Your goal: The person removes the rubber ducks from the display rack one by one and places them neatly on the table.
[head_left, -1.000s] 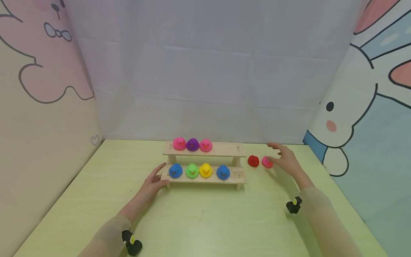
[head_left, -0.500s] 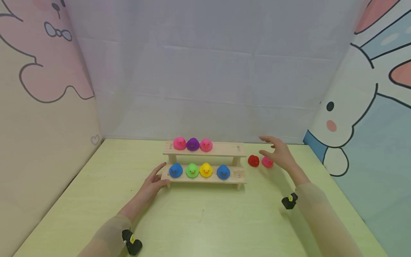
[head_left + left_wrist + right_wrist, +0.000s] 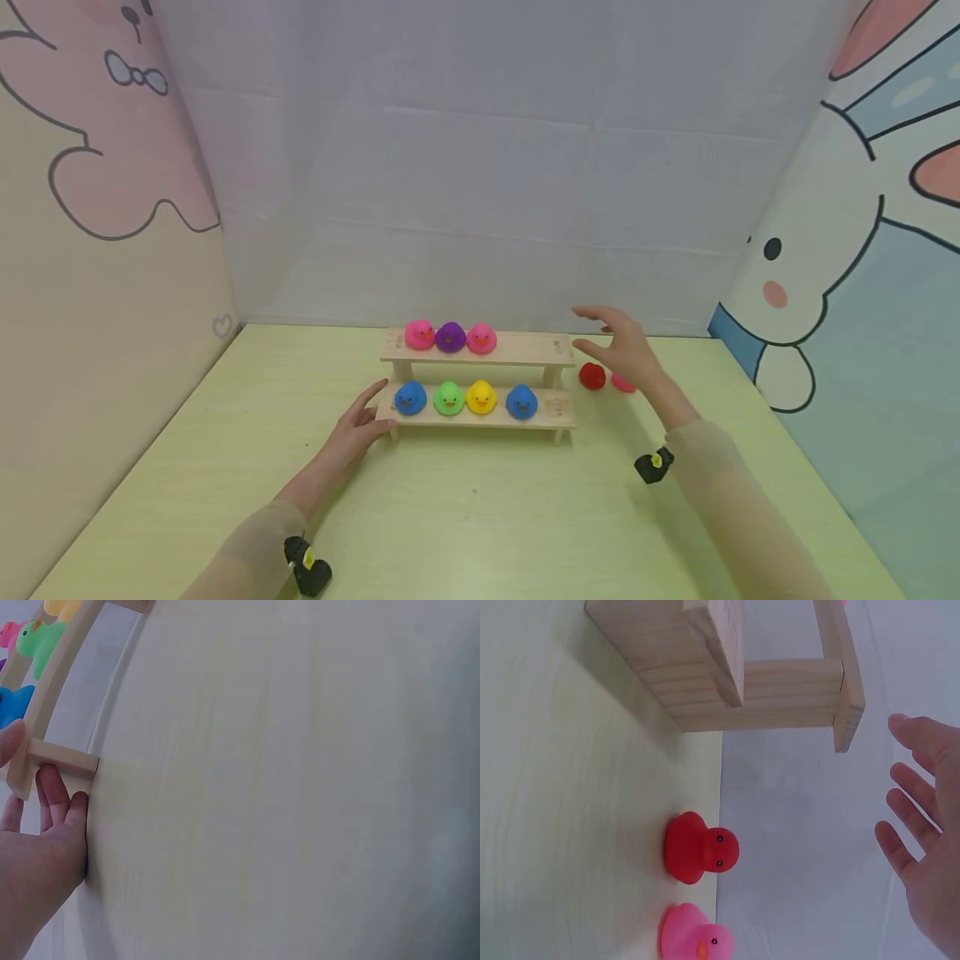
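A two-tier wooden shelf (image 3: 525, 348) stands in the middle of the table. Its upper tier bears two pink rubber ducks (image 3: 419, 335) with a purple duck (image 3: 451, 337) between them. Along the lower tier sit a blue duck (image 3: 410, 398), a green duck (image 3: 449, 398), a yellow duck (image 3: 482, 397) and, after a gap, another blue duck (image 3: 522, 402). My left hand (image 3: 45, 859) grips the shelf's left end, thumb over the board and fingers beneath. With fingers spread and holding nothing, my right hand (image 3: 626, 346) hovers just off the upper tier's right end.
On the table (image 3: 480, 517) right of the shelf sit a red duck (image 3: 694, 847) and a pink duck (image 3: 690, 934), side by side below my right hand. A white cloth wall (image 3: 480, 183) rises behind; printed panels (image 3: 862, 375) flank the table.
My right hand has moved left and up, from beside the loose pink duck to the upper tier's right end, and stays empty. My left hand and the shelf keep still.
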Motion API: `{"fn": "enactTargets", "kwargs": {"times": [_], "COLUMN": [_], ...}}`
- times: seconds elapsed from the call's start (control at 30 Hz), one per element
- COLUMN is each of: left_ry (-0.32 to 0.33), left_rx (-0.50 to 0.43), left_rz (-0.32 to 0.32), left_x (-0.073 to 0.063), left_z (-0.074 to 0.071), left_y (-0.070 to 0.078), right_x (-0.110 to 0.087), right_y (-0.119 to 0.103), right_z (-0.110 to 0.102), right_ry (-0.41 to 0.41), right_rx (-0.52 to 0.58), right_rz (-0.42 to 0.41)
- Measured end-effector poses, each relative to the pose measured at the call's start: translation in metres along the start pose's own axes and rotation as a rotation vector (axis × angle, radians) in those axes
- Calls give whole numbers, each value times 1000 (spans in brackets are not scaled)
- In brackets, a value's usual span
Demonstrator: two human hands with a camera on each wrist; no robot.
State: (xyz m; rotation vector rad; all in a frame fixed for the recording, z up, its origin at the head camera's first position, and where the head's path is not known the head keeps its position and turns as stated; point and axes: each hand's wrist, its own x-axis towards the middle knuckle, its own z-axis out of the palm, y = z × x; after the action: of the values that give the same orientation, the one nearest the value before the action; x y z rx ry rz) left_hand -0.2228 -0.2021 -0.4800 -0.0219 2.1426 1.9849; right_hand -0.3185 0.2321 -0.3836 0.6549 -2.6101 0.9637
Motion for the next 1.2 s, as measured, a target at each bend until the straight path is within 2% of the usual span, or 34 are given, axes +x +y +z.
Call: {"fn": "enactTargets", "kwargs": {"times": [0.33, 0.7, 1.03, 1.2], "left_ry": [1, 18, 16, 6], "left_rx": [-14, -26, -23, -24], "left_rz": [1, -17, -23, -13], "left_x": [0, 2, 3, 3], "left_z": [1, 1, 0, -1], "left_y": [-1, -2, -3, -2], "right_x": [9, 18, 23, 24], "right_y": [-31, -62, -80, -85], "right_z": [17, 52, 85, 94], "right_ry": [31, 21, 20, 14], "right_rx": [125, 275, 363, 433], "right_rz": [-51, -64, 57, 151]}}
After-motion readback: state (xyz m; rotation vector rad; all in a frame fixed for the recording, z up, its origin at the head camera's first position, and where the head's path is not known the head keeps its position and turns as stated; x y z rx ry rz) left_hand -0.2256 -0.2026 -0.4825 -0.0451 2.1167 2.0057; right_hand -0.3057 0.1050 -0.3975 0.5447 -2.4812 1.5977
